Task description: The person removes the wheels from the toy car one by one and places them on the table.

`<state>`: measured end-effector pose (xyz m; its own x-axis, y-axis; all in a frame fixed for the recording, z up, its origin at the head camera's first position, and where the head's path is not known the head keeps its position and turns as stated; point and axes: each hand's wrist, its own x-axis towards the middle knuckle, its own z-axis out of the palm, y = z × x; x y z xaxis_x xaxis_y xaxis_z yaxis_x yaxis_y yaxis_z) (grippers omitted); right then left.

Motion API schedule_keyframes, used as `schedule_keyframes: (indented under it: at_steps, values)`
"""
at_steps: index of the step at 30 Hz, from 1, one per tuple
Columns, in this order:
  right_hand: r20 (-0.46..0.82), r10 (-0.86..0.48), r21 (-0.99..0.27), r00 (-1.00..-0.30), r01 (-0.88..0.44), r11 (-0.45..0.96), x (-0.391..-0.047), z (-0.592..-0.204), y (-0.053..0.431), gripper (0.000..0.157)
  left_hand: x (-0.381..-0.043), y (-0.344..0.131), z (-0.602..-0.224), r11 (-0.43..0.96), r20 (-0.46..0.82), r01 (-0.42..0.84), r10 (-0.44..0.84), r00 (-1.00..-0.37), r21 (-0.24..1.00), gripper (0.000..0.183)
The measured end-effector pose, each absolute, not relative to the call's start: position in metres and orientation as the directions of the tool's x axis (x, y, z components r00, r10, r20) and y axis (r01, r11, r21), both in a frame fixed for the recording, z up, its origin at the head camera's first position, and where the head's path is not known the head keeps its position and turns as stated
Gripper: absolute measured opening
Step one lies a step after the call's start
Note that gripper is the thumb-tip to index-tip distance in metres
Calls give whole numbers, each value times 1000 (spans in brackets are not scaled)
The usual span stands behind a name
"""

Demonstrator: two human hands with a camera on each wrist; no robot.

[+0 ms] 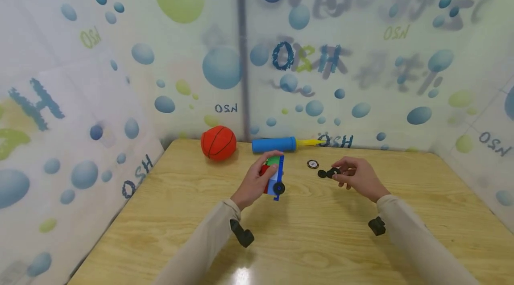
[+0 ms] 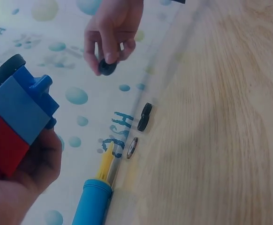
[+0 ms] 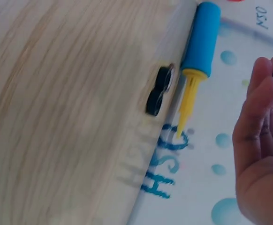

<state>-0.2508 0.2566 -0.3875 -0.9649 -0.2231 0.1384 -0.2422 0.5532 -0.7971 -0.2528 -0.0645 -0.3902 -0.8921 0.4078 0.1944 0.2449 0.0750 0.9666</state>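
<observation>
My left hand [image 1: 254,183] grips a toy vehicle [image 2: 21,105] of red, blue and green blocks, its fingers and thumb wrapped around the body. One black wheel [image 1: 279,187] sits on the vehicle's near end. Out to the right, my right hand [image 1: 358,179] pinches a loose black wheel [image 2: 107,67] between thumb and fingertips, raised over the table. Two more black wheels [image 3: 158,90] lie side by side on the wood, just left of that hand in the head view. Beside them is a round dark-rimmed disc [image 1: 313,164] with a pale centre, like a poker chip.
At the back of the wooden table [image 1: 313,240] lies a blue hand pump [image 1: 274,144] with a yellow nozzle [image 1: 310,142]. A red basketball-style ball [image 1: 218,143] stands to its left. Bubble-patterned walls [image 1: 361,53] close off the back and both sides.
</observation>
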Motion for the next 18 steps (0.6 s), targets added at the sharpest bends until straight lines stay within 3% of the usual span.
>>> schedule_keyframes:
  at_steps: [18]
  values:
    - [-51,-128,-633,-991,-67,771,-273,-409,282,28,-252,-69,-389,-39,194,196,432,-881,980,33]
